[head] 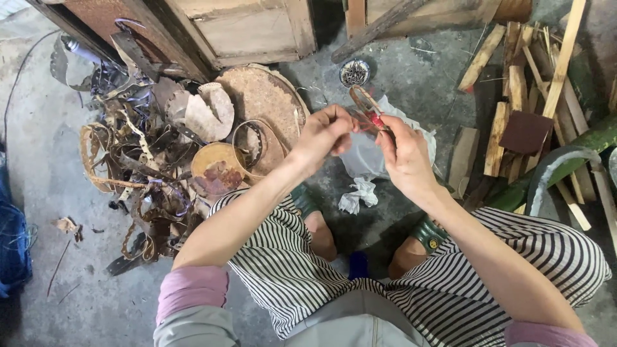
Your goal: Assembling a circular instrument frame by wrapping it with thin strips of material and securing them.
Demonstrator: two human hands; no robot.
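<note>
A: What lies at the left edge of the floor?

B: A heap of leather scraps [138,167], straps and offcuts, with a round cork-like board [263,96] beside it. Nothing holds them; they lie loose on the concrete floor [38,160].

A: And the hands?

B: The left hand [321,136] pinches its fingertips shut on the end of a thin brown strip [363,97], a loop held up over the floor between the knees. The right hand [403,154] closes its grip on the same strip lower down, where something small and red [377,120] shows. Whether that is a tool or thread, I cannot tell.

A: So which step is this?

B: By my judgement, fine work on the strip, threading or tying. It calls for a steady pinch and both hands kept close together.

A: Any containers?

B: 1 small round tin [354,72] near the far edge of the floor, holding what look like nails. Below the hands lies a white plastic bag [366,154], contents hidden. To the right, split wood sticks [514,96] lie piled.
</note>
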